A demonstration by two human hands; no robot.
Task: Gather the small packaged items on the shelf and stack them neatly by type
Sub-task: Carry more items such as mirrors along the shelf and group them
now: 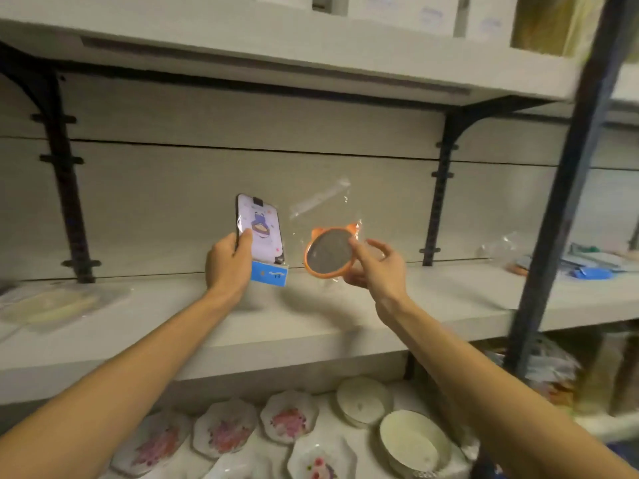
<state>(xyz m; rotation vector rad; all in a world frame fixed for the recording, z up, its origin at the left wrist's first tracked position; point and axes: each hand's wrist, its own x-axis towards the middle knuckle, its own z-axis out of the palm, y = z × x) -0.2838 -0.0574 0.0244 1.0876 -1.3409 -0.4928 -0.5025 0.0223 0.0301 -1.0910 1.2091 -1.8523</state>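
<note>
Phone case (260, 229) pinched in left hand (226, 262); right hand (375, 267) grips the bagged orange mirror (328, 250).

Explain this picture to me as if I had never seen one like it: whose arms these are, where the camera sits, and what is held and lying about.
No machine here: a person wears one camera on the head, looking forward and down at their own bare arms. The left hand has its grip on a flat card-backed pack printed with a cartoon, with a blue tag at its foot. The right hand pinches a round orange mirror with little ears, sealed in a clear bag. Both are held up over the grey shelf. Bagged goods lie on it at far left. On the shelf below stand flowered dishes and plain bowls.
</note>
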